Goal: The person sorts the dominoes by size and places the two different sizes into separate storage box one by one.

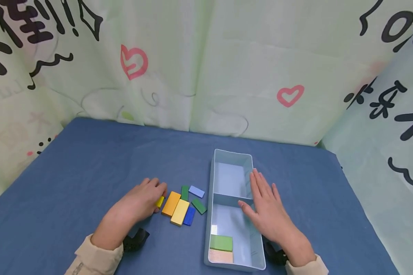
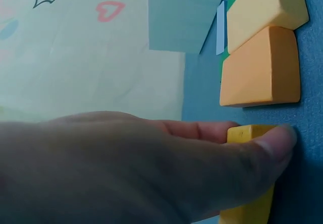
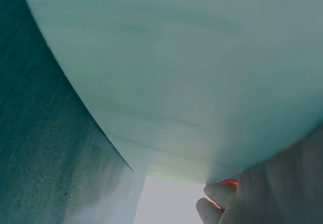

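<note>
In the head view, the left hand [image 1: 141, 201] pinches a yellow block [image 1: 160, 202] above the blue cloth [image 1: 82, 175], just left of an orange block [image 1: 171, 203]. That one lies against a pale yellow block [image 1: 180, 212], with a dark blue block [image 1: 189, 216], two green blocks [image 1: 199, 206] and a light blue block [image 1: 196, 191] around them. The right hand [image 1: 270, 212], fingers straight and grasping nothing, is at the right side of a two-compartment tray [image 1: 209, 217], whose near compartment holds a light green block [image 1: 221, 243] beside a pinkish block [image 1: 221, 256]. The left wrist view shows the thumb on the yellow block, apart from the orange one. In the right wrist view, the tray's wall fills most of the frame, fingertips showing low at the right; whether they touch it cannot be told.
</note>
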{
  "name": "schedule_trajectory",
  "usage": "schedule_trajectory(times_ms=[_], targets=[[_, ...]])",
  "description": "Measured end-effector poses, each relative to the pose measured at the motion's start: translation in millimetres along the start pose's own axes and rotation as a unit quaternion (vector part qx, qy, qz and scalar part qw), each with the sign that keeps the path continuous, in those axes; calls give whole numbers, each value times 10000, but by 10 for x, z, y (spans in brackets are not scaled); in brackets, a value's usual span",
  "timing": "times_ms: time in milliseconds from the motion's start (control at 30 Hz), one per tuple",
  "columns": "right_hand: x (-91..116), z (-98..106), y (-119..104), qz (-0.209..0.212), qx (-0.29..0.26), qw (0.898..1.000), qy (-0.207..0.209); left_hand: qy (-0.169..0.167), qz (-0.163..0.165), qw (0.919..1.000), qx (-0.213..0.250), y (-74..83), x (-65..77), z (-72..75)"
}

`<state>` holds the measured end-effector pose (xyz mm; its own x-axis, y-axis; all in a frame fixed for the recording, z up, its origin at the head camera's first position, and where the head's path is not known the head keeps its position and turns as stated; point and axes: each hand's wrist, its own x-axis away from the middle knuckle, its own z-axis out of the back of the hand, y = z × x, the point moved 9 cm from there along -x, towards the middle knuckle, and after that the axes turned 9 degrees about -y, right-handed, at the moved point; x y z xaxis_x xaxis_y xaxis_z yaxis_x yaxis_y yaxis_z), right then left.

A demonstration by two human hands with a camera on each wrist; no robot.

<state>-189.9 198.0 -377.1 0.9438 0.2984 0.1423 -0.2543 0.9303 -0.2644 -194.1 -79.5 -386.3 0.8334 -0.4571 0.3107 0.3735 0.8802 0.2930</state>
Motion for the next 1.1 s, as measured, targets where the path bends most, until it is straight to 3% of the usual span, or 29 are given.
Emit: schedule_trajectory(times_ms=[133, 333, 667, 800, 1100], targets=[[8, 8, 12, -13, 3, 10000, 12, 209, 185, 9988, -393, 15, 0, 62], [26, 46, 30, -13, 7, 10000, 60, 1003, 127, 9902, -964, 147, 64, 225], [48, 55, 69, -53, 30, 9999, 98, 1746, -138, 9779, -1142, 324, 124, 355], [52, 46, 76, -76, 12, 9999, 101, 1807, -264, 9769, -1110, 394, 161, 397], [17, -14, 13, 57, -18, 9999, 132, 1528, -495, 9819, -1009, 521, 217, 426]])
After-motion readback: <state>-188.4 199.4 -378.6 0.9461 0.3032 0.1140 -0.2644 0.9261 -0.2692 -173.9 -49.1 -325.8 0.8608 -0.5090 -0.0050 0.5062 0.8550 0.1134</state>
